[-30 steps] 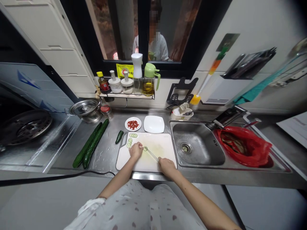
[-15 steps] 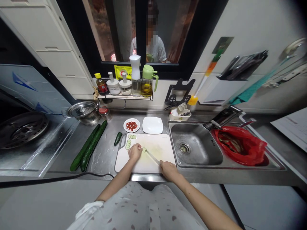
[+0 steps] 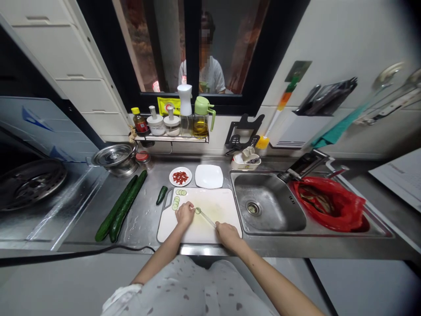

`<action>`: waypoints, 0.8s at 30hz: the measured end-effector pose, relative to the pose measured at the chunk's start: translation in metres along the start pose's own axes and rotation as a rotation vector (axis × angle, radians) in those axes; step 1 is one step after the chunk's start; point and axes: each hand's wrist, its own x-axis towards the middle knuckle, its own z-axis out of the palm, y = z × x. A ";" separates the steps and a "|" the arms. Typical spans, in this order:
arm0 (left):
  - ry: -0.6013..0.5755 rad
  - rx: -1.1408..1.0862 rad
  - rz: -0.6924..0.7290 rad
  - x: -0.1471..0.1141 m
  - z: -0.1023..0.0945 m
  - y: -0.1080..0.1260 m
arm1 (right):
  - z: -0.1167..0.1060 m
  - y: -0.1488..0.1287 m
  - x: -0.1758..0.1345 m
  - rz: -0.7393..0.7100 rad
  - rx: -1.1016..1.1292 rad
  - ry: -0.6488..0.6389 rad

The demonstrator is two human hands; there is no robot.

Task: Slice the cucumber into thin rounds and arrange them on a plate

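Right hand [image 3: 227,235] wrapped around knife [image 3: 208,220]; cucumber slice [image 3: 198,210] at its tip, over cutting board [image 3: 226,206]. Left hand [image 3: 185,214] beside slice, grip cannot be told; other slices [image 3: 176,202] just beyond.

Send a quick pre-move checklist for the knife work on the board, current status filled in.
1. Right hand on the knife: ok, gripping its handle end.
2. Left hand clear of the blade: cannot tell; it is close to the tip, gap too small to judge.
3. Cucumber slice loose from the blade: cannot tell, too small.
4. Cutting board flat on the counter: ok.
5. Cut slices away from the blade: ok, grouped near the board's handle side.
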 end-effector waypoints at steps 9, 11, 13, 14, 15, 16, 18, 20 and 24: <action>0.014 0.008 0.005 -0.001 0.001 0.000 | 0.007 0.005 -0.004 -0.002 0.007 0.028; 0.014 0.015 0.005 -0.001 0.000 0.001 | 0.008 0.007 -0.007 -0.001 -0.001 0.036; 0.012 0.021 0.003 -0.002 0.000 0.002 | 0.010 0.009 -0.011 0.000 -0.003 0.033; 0.011 0.027 0.004 -0.002 0.000 0.002 | 0.011 0.010 -0.013 0.000 -0.003 0.028; 0.011 0.036 0.008 -0.003 -0.001 0.003 | 0.011 0.011 -0.015 -0.001 -0.005 0.026; 0.014 0.049 0.013 -0.003 -0.001 0.004 | 0.012 0.012 -0.016 0.001 -0.008 0.024; 0.021 0.082 0.029 -0.005 -0.001 0.005 | 0.014 0.013 -0.018 0.011 -0.010 0.021; 0.032 0.112 0.053 -0.007 0.000 0.005 | 0.016 0.014 -0.019 0.024 -0.006 0.019; 0.049 0.144 0.103 -0.011 0.001 0.007 | 0.020 0.017 -0.020 0.036 -0.003 0.040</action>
